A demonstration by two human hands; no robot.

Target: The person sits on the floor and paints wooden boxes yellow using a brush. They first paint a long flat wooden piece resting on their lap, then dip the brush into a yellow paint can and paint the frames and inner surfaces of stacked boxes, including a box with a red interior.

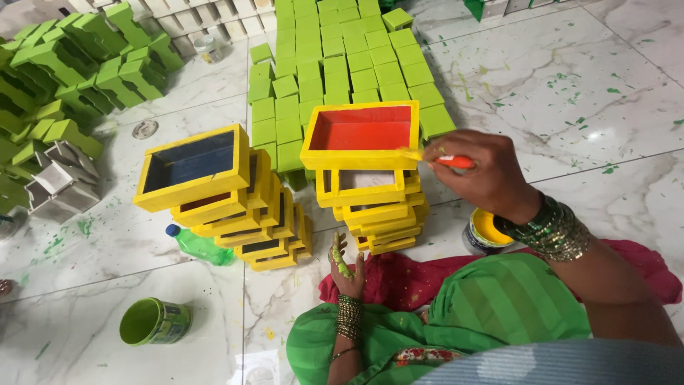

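Right hand (pixel 484 175) curled tight around a paintbrush (pixel 438 158) with an orange-red handle, yellow bristle tip touching the right rim of the top box (pixel 360 135). That box is yellow-framed with a red inside face and sits atop the right stack (pixel 377 214) of yellow boxes, dead centre of view. Left hand (pixel 348 267) hangs half open, fingers loosely bent, holding nothing, green paint on the fingers, just beside the foot of that stack.

Left stack (pixel 242 214) of yellow boxes leans, fanned out; its top box (pixel 194 165) has a dark blue inside face and tilts left. The 2 stacks stand near each other, narrow gap between.

Edges and room: rows of green blocks (pixel 342 57) laid flat directly behind both stacks; a heap of green pieces (pixel 64 78) far left with unpainted grey boxes (pixel 57 182) below it. Open marble floor (pixel 570 93) to the right, flecked with green paint.

Containers: yellow paint tin (pixel 486 232) under the right wrist, touching red cloth. Green-inside can (pixel 153 321) on its side, lower left, well apart. Green plastic bottle (pixel 199 246) with blue cap lies against the left stack's base.
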